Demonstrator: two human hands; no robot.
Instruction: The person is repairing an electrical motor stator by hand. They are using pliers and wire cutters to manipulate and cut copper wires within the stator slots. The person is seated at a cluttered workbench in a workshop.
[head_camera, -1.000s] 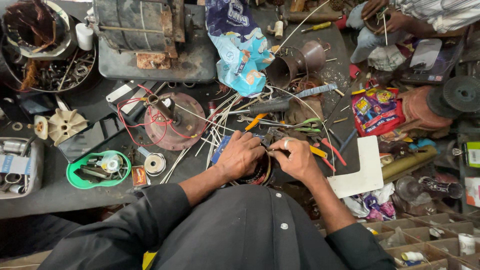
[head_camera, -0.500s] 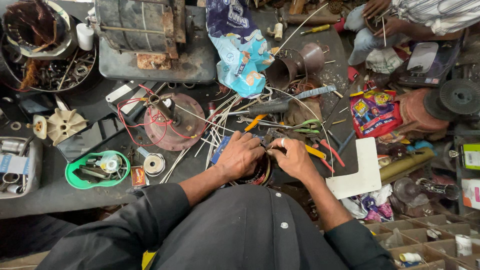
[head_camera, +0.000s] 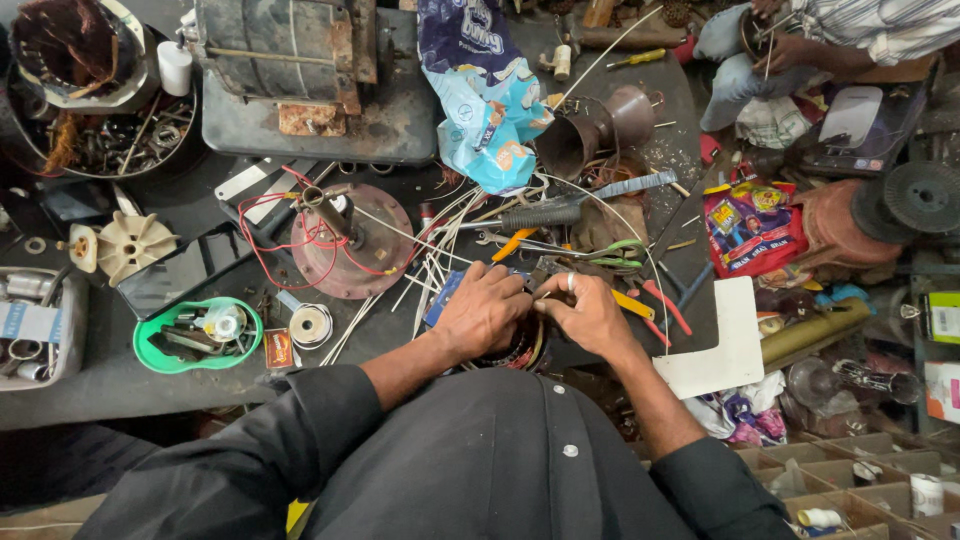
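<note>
Both my left hand (head_camera: 483, 310) and right hand (head_camera: 588, 312) are clamped on the wound stator (head_camera: 520, 348) just below the green-handled scissors (head_camera: 605, 255), so I reckon one slip snaps its fine wires.

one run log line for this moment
left hand: on wound coil | right hand: on same coil | near: green-handled scissors, round rusty plate | surface: dark bench

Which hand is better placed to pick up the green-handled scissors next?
Probably the right hand: the green-handled scissors lie just beyond it on the bench, while the left hand sits farther away on the wound coil both hands are pressing.
</note>
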